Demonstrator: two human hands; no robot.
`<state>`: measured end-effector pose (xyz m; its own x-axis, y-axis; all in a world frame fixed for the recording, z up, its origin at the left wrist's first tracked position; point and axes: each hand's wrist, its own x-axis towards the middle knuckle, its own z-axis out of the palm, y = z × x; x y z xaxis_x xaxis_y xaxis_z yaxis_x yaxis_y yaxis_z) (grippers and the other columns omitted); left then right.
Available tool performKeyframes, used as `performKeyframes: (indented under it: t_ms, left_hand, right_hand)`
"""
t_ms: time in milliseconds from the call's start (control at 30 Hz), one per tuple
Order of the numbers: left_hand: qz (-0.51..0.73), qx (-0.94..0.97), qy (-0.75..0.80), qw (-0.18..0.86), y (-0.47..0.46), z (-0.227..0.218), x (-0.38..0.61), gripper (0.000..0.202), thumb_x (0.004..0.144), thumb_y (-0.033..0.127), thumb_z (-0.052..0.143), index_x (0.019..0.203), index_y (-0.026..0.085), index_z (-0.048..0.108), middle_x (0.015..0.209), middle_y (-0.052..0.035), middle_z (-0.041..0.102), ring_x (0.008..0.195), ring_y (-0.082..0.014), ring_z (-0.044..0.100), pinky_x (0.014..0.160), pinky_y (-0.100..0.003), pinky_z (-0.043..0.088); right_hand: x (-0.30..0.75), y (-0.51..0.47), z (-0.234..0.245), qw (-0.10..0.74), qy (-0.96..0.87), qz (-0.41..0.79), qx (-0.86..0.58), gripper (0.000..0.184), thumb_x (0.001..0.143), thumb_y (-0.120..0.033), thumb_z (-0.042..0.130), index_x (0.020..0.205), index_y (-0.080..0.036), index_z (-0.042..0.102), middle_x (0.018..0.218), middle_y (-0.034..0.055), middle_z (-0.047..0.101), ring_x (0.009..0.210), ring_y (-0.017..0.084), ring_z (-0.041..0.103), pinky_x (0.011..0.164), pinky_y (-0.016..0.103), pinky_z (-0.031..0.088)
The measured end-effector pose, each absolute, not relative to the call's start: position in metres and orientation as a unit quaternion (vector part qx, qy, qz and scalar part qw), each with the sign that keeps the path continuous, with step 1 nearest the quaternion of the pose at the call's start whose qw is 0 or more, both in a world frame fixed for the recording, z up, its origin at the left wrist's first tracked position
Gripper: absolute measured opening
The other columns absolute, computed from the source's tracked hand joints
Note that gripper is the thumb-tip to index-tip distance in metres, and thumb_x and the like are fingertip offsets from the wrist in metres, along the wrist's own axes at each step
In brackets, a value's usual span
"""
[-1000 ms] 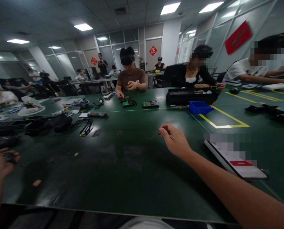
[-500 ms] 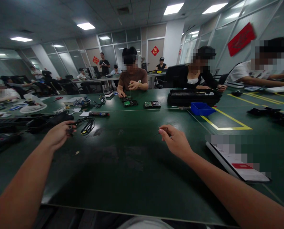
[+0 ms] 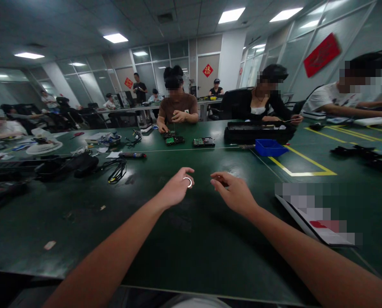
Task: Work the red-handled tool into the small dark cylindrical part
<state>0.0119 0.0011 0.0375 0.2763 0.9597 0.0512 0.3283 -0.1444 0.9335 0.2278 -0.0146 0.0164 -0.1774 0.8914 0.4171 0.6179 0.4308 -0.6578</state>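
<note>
Above the middle of the green table [image 3: 152, 256], my left hand [image 3: 174, 188] has its fingers curled round a small white ring [image 3: 187, 182]. Whether the ring is a roll of tape or something else, I cannot tell. Just to its right, my right hand [image 3: 236, 192] is held with thumb and forefinger drawn close together. What sits between those fingers, if anything, is too small or hidden to make out. A short gap separates the two hands, and they do not touch.
A coiled black cable [image 3: 116, 172] and a cylindrical tool [image 3: 131, 155] lie to the left. Ahead are circuit boards [image 3: 204, 141], a blue bin [image 3: 270, 148] and a long black case [image 3: 258, 132]. A white booklet [image 3: 319, 218] lies right. Co-workers sit opposite.
My left hand has swung right from beside the black cable to the table's middle, and the white ring now shows in it. My right hand has hardly moved; the thin tip at its fingers no longer shows.
</note>
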Motion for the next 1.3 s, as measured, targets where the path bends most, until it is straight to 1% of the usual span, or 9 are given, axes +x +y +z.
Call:
performKeyframes:
  t_ms: [133, 267, 367, 433, 533, 667, 833, 1100, 1300]
  left_hand:
    - [0.292, 0.751, 0.48, 0.346, -0.007, 0.011, 0.03, 0.046, 0.086, 0.012, 0.039, 0.132, 0.015, 0.043, 0.097, -0.0059, 0.061, 0.088, -0.0188, 0.057, 0.085, -0.033, 0.044]
    - [0.27, 0.767, 0.464, 0.351, -0.01, 0.004, 0.024, 0.045, 0.087, 0.014, 0.039, 0.132, 0.017, 0.043, 0.102, -0.007, 0.061, 0.094, -0.0206, 0.058, 0.09, -0.036, 0.044]
    - [0.264, 0.773, 0.469, 0.336, -0.011, 0.001, 0.017, 0.057, 0.08, 0.01, 0.05, 0.136, 0.018, 0.041, 0.115, -0.0097, 0.058, 0.106, -0.0235, 0.056, 0.095, -0.039, 0.044]
    - [0.268, 0.779, 0.47, 0.317, -0.01, -0.002, 0.015, 0.064, 0.076, 0.004, 0.051, 0.137, 0.017, 0.039, 0.12, -0.0118, 0.056, 0.111, -0.024, 0.055, 0.098, -0.039, 0.044]
    - [0.304, 0.78, 0.458, 0.298, -0.007, -0.008, 0.015, 0.048, 0.083, 0.004, 0.048, 0.13, 0.017, 0.047, 0.12, -0.012, 0.058, 0.111, -0.0228, 0.056, 0.1, -0.039, 0.045]
    - [0.356, 0.778, 0.443, 0.268, -0.001, -0.009, 0.014, 0.031, 0.085, 0.01, 0.06, 0.115, 0.019, 0.06, 0.117, -0.0078, 0.063, 0.11, -0.0225, 0.058, 0.102, -0.04, 0.045]
    - [0.376, 0.781, 0.422, 0.264, 0.001, -0.006, 0.011, 0.034, 0.082, 0.009, 0.067, 0.114, 0.02, 0.066, 0.119, -0.0058, 0.065, 0.115, -0.0212, 0.059, 0.106, -0.039, 0.043]
    - [0.375, 0.764, 0.447, 0.277, 0.002, -0.007, 0.01, 0.041, 0.081, 0.01, 0.07, 0.121, 0.021, 0.065, 0.123, -0.0059, 0.067, 0.117, -0.0216, 0.06, 0.107, -0.038, 0.043]
    - [0.376, 0.772, 0.435, 0.272, 0.002, -0.006, 0.008, 0.039, 0.082, 0.013, 0.07, 0.12, 0.022, 0.067, 0.122, -0.0051, 0.068, 0.117, -0.0217, 0.06, 0.107, -0.039, 0.043]
  right_hand:
    - [0.228, -0.016, 0.018, 0.404, -0.75, 0.15, -0.502, 0.023, 0.092, -0.04, 0.059, 0.101, -0.021, 0.069, 0.084, 0.0039, 0.075, 0.075, 0.021, 0.07, 0.067, 0.033, 0.051]
    - [0.227, -0.021, 0.022, 0.42, -0.744, 0.137, -0.502, 0.025, 0.092, -0.044, 0.059, 0.091, -0.021, 0.069, 0.075, 0.0026, 0.072, 0.067, 0.019, 0.067, 0.06, 0.032, 0.048]
    - [0.226, -0.025, 0.024, 0.456, -0.726, 0.135, -0.496, 0.024, 0.093, -0.041, 0.057, 0.087, -0.02, 0.067, 0.071, 0.0022, 0.07, 0.064, 0.019, 0.066, 0.06, 0.032, 0.047]
    - [0.226, -0.026, 0.024, 0.489, -0.71, 0.156, -0.482, 0.022, 0.093, -0.039, 0.055, 0.089, -0.02, 0.066, 0.073, 0.0028, 0.071, 0.067, 0.019, 0.068, 0.062, 0.032, 0.05]
    - [0.226, -0.027, 0.022, 0.519, -0.692, 0.206, -0.458, 0.022, 0.094, -0.039, 0.055, 0.098, -0.021, 0.066, 0.082, 0.0047, 0.074, 0.075, 0.021, 0.072, 0.066, 0.034, 0.054]
    - [0.225, -0.025, 0.018, 0.521, -0.691, 0.232, -0.444, 0.023, 0.093, -0.04, 0.057, 0.102, -0.021, 0.066, 0.086, 0.0055, 0.076, 0.082, 0.022, 0.074, 0.073, 0.037, 0.057]
    - [0.225, -0.022, 0.017, 0.525, -0.683, 0.238, -0.449, 0.023, 0.093, -0.041, 0.057, 0.103, -0.021, 0.065, 0.087, 0.0057, 0.076, 0.082, 0.022, 0.075, 0.075, 0.038, 0.057]
    - [0.224, -0.024, 0.018, 0.523, -0.682, 0.239, -0.452, 0.024, 0.094, -0.041, 0.056, 0.104, -0.021, 0.064, 0.089, 0.0069, 0.076, 0.085, 0.023, 0.074, 0.076, 0.039, 0.056]
    - [0.227, -0.024, 0.022, 0.5, -0.691, 0.179, -0.49, 0.026, 0.093, -0.045, 0.057, 0.093, -0.021, 0.067, 0.081, 0.0047, 0.076, 0.075, 0.021, 0.072, 0.067, 0.034, 0.053]
